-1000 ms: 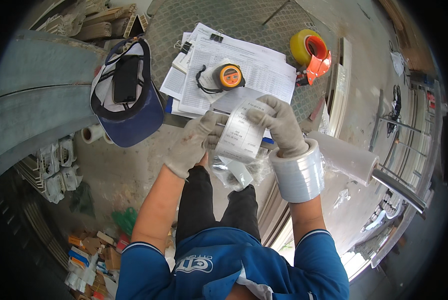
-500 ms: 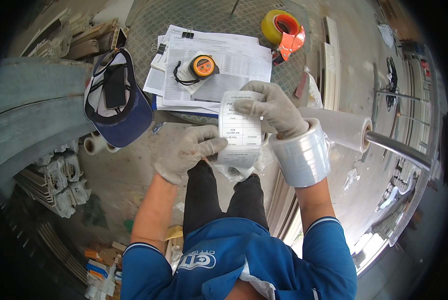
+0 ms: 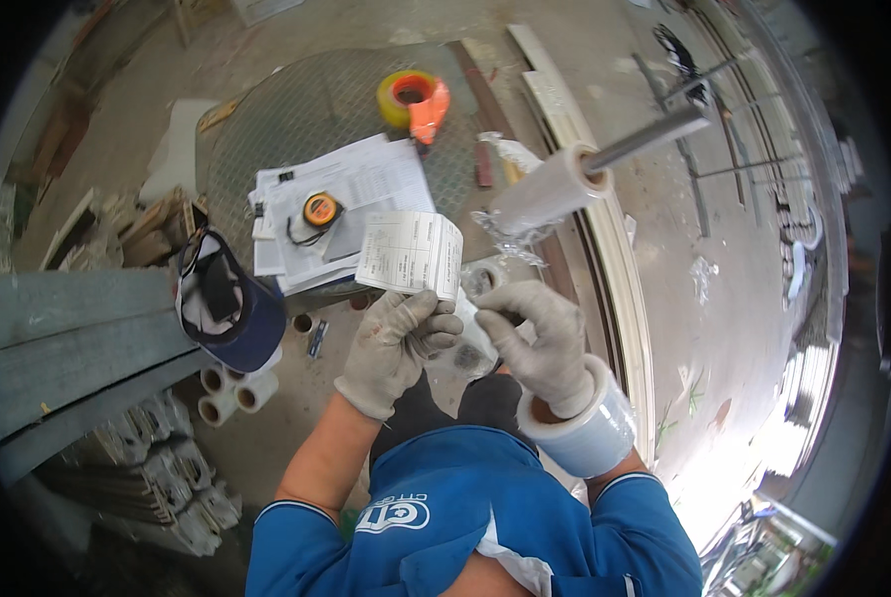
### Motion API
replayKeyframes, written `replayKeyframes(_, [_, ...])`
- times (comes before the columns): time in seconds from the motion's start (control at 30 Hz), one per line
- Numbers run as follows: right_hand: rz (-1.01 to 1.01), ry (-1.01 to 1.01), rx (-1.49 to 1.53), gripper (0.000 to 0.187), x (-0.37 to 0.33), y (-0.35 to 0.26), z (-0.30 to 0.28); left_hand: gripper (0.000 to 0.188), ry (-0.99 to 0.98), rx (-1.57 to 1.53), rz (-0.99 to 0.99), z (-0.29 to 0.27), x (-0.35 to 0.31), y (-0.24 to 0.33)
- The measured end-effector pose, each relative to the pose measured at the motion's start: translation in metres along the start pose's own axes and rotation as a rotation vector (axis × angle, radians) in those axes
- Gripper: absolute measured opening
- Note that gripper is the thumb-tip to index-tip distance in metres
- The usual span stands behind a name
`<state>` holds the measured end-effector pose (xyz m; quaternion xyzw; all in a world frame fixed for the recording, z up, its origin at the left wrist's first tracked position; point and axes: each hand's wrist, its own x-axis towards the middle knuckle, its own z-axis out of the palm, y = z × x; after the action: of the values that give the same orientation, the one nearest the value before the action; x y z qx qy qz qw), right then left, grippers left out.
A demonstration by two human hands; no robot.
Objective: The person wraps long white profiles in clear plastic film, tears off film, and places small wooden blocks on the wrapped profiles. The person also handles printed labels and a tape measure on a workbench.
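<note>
My left hand (image 3: 391, 348), in a grey-white glove, pinches the lower edge of a white printed label sheet (image 3: 406, 254). The sheet is raised over the near part of the papers. Just right of it is my gloved right hand (image 3: 540, 343), thumb and forefinger drawn together; whatever may be between them is too small to make out. Around my right wrist sits a roll of clear plastic film (image 3: 590, 428). Below and between my hands is a clear-wrapped bundle (image 3: 473, 343), partly hidden.
A patterned round table (image 3: 316, 95) carries papers (image 3: 376, 184), a tape measure (image 3: 320, 209) and an orange tape dispenser (image 3: 428, 109). A cap (image 3: 251, 323) with a phone (image 3: 217, 289) lies at left. A film roll (image 3: 545, 194) on a metal bar stands at right.
The label sheet has moved left and is now turned, held by my left hand alone. My right hand has come off it and moved lower. The whole view has shifted.
</note>
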<state>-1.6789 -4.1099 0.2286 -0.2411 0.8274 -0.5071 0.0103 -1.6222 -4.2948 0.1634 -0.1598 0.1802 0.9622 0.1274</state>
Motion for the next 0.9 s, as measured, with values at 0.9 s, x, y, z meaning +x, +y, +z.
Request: replayKeyframes(0.9, [0.548, 0.497, 0.136, 0.017, -0.358, 0.165, -0.477, 0.02, -0.303, 0.701, -0.39, 0.273, 0.093, -0.545])
